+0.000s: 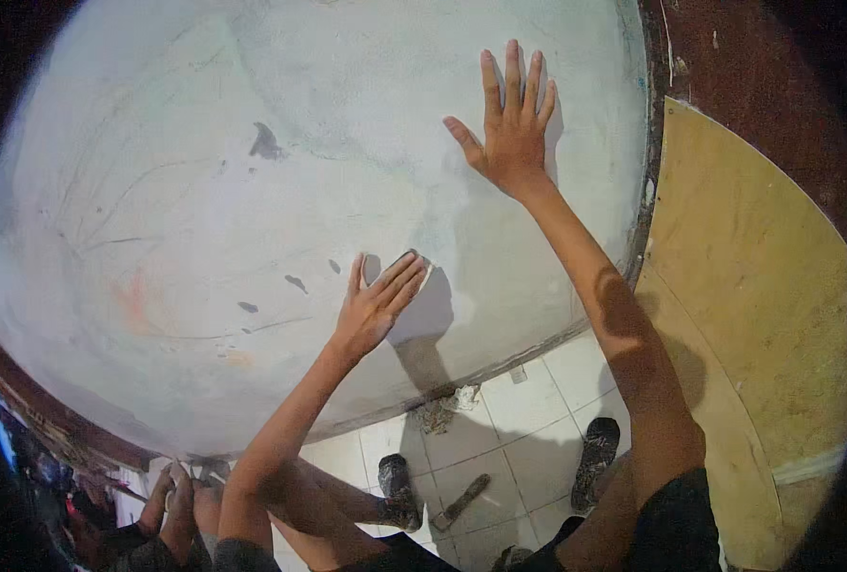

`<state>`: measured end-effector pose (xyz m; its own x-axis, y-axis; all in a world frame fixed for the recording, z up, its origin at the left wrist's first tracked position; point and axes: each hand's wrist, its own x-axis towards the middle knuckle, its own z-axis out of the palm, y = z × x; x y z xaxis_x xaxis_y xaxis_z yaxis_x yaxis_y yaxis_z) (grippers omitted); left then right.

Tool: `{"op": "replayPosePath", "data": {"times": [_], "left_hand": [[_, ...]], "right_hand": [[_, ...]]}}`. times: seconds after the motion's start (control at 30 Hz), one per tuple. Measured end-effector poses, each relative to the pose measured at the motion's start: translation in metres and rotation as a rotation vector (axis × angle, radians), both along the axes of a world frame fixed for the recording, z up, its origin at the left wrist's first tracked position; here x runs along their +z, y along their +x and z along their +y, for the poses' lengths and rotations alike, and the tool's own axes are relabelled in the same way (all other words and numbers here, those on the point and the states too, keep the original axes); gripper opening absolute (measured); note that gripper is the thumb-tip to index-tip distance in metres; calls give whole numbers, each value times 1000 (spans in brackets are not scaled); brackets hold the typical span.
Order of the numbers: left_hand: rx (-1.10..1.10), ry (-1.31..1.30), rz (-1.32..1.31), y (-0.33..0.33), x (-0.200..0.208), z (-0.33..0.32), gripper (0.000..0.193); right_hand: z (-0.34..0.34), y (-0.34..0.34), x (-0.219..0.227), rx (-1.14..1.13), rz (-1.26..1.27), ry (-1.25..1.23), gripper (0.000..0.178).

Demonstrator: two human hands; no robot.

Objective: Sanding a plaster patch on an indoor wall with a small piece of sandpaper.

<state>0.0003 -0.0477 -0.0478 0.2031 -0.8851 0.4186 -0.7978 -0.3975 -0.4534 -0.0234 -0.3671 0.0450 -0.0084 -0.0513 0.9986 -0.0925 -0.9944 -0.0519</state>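
"How is the right hand placed?"
"Flat on the wall, empty fingers spread."
"And the left hand?"
"A thin pale piece is held at the wall under nearly straight fingers."

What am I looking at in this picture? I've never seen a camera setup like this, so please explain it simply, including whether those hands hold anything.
There is no machine: these are a person's two bare hands. One wide fisheye camera on the person's head took the picture, looking down, so straight edges bend toward the rim.

The right hand lies spread, palm against a large, whitish, stained wall. The left hand also presses there, with a thin, pale-edged piece under its fingers; its material is unclear.

The wall bears dark grey patches and an orange smudge. Below, a long, dark, narrow object lies on white square floor tiles. To the right is a flat yellowish board.
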Motion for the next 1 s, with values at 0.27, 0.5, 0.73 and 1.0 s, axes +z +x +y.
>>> {"op": "replayPosePath", "data": {"times": [0.27, 0.5, 0.73, 1.0], "left_hand": [[-18, -112, -80, 0, 12, -5, 53], [-43, -146, -108, -10, 37, -5, 53], [-74, 12, -64, 2, 10, 0, 57], [-8, -140, -61, -9, 20, 11, 63]], "right_hand": [[-15, -10, -7, -5, 61, -85, 91], [-29, -22, -1, -23, 137, -137, 88], [-33, -29, 20, -18, 87, -140, 79], [-31, -28, 21, -37, 108, -182, 86]]}}
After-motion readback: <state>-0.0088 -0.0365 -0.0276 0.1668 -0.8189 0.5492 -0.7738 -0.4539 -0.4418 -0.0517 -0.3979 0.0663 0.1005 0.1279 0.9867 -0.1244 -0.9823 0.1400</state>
